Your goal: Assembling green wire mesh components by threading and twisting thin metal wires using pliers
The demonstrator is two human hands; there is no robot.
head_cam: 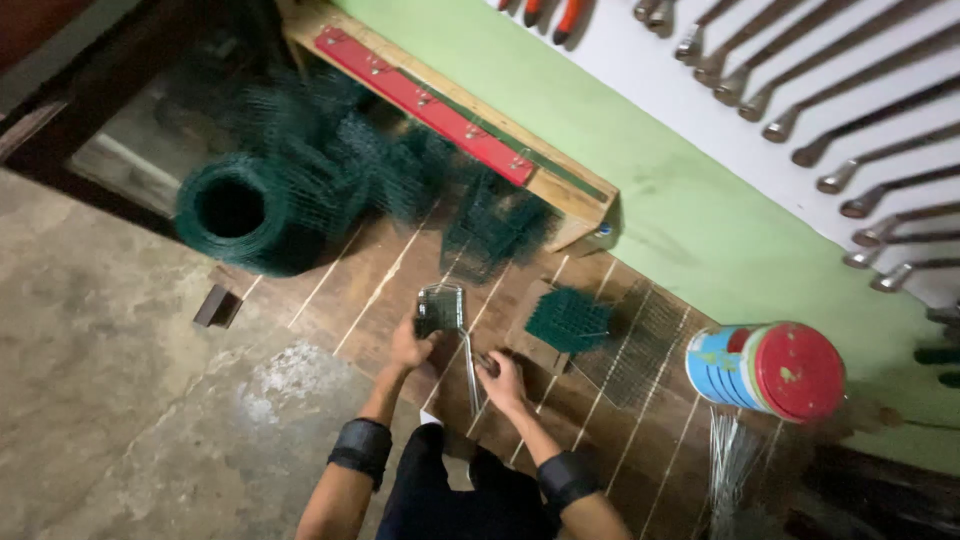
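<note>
My left hand (408,347) grips a small folded piece of dark wire mesh (440,308) over the wooden bench. Close beside it, my right hand (500,378) holds a thin metal tool (470,372), whose long handles run down toward me. A small green mesh piece (568,320) lies on a wooden block just right of my hands. Both wrists wear black bands.
A roll of green wire mesh (245,212) and loose mesh sheets lie at the bench's far left. A flat grey mesh sheet (640,350), a red-lidded tin (768,368) and a bundle of wires (735,462) are at right. Wrenches (850,150) hang on the wall.
</note>
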